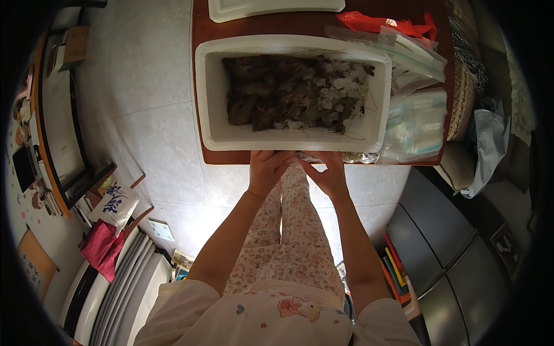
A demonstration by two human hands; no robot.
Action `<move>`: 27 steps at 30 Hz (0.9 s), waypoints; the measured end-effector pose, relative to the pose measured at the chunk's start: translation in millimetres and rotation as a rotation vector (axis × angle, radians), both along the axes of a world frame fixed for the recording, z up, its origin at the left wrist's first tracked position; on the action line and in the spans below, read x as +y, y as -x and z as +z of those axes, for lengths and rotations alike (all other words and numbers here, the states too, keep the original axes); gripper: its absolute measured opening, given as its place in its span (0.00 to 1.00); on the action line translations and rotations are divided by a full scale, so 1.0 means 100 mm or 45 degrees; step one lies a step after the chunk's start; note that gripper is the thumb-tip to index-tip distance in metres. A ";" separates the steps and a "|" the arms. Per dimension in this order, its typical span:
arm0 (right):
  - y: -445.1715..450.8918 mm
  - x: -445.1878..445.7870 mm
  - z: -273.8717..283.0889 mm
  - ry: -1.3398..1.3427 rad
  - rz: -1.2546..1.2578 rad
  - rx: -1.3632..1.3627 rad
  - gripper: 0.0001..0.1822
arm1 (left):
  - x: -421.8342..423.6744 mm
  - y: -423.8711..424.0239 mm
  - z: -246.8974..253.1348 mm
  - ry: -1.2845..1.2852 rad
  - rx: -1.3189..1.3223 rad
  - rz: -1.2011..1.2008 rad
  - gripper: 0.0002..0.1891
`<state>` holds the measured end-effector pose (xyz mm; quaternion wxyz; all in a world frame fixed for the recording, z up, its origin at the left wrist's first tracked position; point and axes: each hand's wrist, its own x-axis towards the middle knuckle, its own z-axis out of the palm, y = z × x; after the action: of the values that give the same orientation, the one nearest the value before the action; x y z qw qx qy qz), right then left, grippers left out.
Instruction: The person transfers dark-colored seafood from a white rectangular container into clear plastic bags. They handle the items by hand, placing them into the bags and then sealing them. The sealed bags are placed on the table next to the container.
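Observation:
A white foam box stands on the table, holding a heap of shrimp with long feelers. Crushed ice covers the heap's right part. At the table's front edge, close against the box, my left hand and my right hand are at a clear plastic bag, thumbs towards each other. The near rim of the box hides most of the fingers and much of the bag. Beside my right hand, more crinkled clear plastic lies along the edge.
Clear zip bags lie in a stack right of the box, with loose ones behind. A red plastic bag and a white foam lid or box are at the back of the brown table. A cushioned seat adjoins the right.

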<state>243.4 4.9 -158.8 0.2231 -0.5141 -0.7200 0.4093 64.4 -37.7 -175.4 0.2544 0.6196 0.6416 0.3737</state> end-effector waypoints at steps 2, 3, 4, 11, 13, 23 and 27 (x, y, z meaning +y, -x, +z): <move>0.01 0.00 -0.02 -0.011 -0.037 0.022 0.14 | 0.00 0.00 0.00 0.008 -0.029 0.002 0.15; 0.01 0.01 -0.02 -0.016 -0.055 0.035 0.13 | 0.02 0.00 0.01 0.013 -0.041 0.003 0.15; 0.02 0.02 -0.02 0.006 -0.078 0.072 0.11 | 0.02 0.00 0.03 0.018 -0.043 -0.007 0.15; 0.04 0.06 0.01 0.240 -0.134 0.151 0.10 | 0.00 0.05 0.10 0.236 -0.409 0.060 0.13; -0.01 0.06 -0.03 0.166 -0.058 0.097 0.12 | 0.02 0.05 0.15 0.307 -0.502 0.106 0.11; -0.12 0.05 0.33 0.321 -0.177 0.202 0.19 | 0.07 0.07 0.29 0.520 -0.711 0.233 0.09; -0.16 0.07 0.37 0.282 -0.158 0.150 0.14 | 0.10 0.07 0.36 0.577 -0.780 0.268 0.09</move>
<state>259.2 11.7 -121.6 0.2319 -0.5542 -0.6228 0.5013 57.1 -28.0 -139.7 0.5247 0.3385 0.6623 0.4141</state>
